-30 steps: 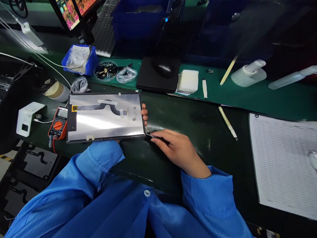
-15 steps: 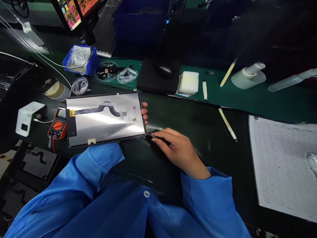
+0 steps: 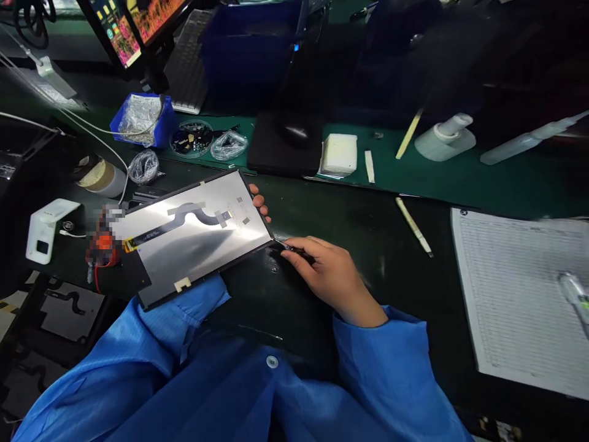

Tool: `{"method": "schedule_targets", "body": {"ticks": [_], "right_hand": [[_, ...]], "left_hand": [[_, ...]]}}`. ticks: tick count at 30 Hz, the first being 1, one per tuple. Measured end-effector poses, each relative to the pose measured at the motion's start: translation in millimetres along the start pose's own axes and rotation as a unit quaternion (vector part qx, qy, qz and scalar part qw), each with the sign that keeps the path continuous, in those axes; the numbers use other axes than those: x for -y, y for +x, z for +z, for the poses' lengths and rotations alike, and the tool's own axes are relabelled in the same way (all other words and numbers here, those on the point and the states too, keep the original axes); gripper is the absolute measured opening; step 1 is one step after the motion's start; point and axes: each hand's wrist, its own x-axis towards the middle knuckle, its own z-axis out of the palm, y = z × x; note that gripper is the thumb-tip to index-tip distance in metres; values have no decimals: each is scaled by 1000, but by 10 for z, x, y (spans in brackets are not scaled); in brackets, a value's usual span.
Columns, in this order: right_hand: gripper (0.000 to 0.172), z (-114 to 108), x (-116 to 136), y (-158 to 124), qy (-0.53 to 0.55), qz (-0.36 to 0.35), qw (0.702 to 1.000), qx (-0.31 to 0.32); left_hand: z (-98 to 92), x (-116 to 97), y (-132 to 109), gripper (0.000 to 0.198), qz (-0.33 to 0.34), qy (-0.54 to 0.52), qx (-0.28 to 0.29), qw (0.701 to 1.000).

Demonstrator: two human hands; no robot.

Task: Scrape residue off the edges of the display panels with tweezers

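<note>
A tablet-sized display panel (image 3: 207, 236) lies across my left hand (image 3: 260, 202), silver back facing up, with a dark ribbon cable (image 3: 184, 218) curving over it. The fingertips of my left hand curl round its right edge; the palm and thumb are hidden underneath. My right hand (image 3: 329, 270) is closed in a pinch on a slim metal-tipped tool (image 3: 284, 244). The tool's tip meets the panel's lower right corner. Two small pale tabs sit on the panel's long edges, one of them a cream tab (image 3: 183, 284) on the near side.
Left of the panel are a blurred orange multimeter (image 3: 103, 245) and a white bracket-like piece (image 3: 48, 230). Behind stand a blue bin (image 3: 161, 126), a clear dish (image 3: 191, 138) and a white foam block (image 3: 339, 155). A lined paper sheet (image 3: 519, 301) lies right. More panels (image 3: 71, 310) rest lower left.
The panel has tilted, its left end swinging down toward me and its right end up. My right hand keeps the tool at the corner. The whole view has shifted slightly.
</note>
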Motion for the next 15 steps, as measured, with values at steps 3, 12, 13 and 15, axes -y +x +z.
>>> {"method": "schedule_targets", "body": {"ticks": [3, 12, 13, 15], "right_hand": [[19, -35, -32, 18, -1, 2, 1000, -28], [20, -118, -90, 41, -5, 14, 997, -79], [20, -121, -92, 39, -8, 11, 997, -81], [22, -130, -97, 35, -18, 8, 997, -76]], "left_hand": [[72, 80, -124, 57, 52, -38, 38, 997], [209, 422, -322, 49, 140, -43, 114, 983], [210, 442, -310, 48, 153, -35, 113, 981], [190, 470, -265, 46, 152, -15, 80, 985]]}}
